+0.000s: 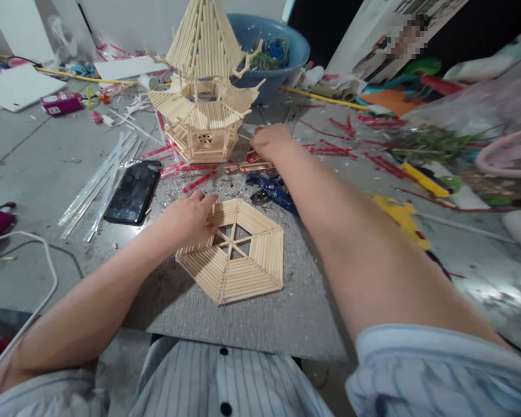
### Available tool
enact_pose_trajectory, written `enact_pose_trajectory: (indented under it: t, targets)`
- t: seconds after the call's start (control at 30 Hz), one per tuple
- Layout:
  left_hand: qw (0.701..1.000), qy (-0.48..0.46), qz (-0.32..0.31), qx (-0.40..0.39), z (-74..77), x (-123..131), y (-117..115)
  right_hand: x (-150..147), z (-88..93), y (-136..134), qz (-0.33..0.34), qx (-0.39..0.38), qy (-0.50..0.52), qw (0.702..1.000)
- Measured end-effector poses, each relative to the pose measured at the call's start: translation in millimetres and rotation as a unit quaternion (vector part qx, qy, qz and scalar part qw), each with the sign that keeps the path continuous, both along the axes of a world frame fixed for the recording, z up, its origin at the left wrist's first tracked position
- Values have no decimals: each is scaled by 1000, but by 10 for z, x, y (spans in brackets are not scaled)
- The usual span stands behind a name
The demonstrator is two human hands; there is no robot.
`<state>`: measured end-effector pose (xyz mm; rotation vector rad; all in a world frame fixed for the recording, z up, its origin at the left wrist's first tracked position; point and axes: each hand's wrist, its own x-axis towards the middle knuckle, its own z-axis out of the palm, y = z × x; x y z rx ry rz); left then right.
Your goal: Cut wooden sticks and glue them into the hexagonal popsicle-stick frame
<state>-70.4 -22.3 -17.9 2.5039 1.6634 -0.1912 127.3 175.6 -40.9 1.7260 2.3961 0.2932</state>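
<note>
The stick panel (230,272) lay flat on a grey board (301,324) on the worktop (21,145), directly in front of the person, its spokes meeting in an open centre. On a clock centred on the panel, with 12 pointing away from the person, the left hand (184,220) touched the edge at 10, fingers bent over the sticks; whether they gripped it, I could not tell. The right hand (271,142) reached out at 1, well apart from the panel, its fingers curled near a thin stick (244,137); whether they were grasping it was also unclear. Blue pliers (273,190) lay at 1, nearer in, partly behind the right forearm. Near 11 to 12 stood a stick tower (208,116) with a pointed roof, a blue basin (286,49) behind it. A dark phone (132,194) lay at 10, just beside clear strips (91,188), and red strips (200,180) lay between panel and tower.
</note>
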Motion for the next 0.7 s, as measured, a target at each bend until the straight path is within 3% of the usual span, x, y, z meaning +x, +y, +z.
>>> enact_pose_trajectory:
  t: [0.2,0.3,0.37,0.53,0.7]
  targets:
    - [1000,1,-4,10,-29,-16,38,3,328,-311,58,66,38,995]
    - [1000,0,-8,7,-14,-11,28,65,483,-692,23,110,87,990]
    - [1000,12,5,15,25,-11,18,163,492,-1056,7,96,164,982]
    - [989,73,119,47,169,-22,3,522,150,-1941,27,-17,234,972]
    - [983,139,121,-22,188,-31,41,675,-171,-2246,34,-55,279,958]
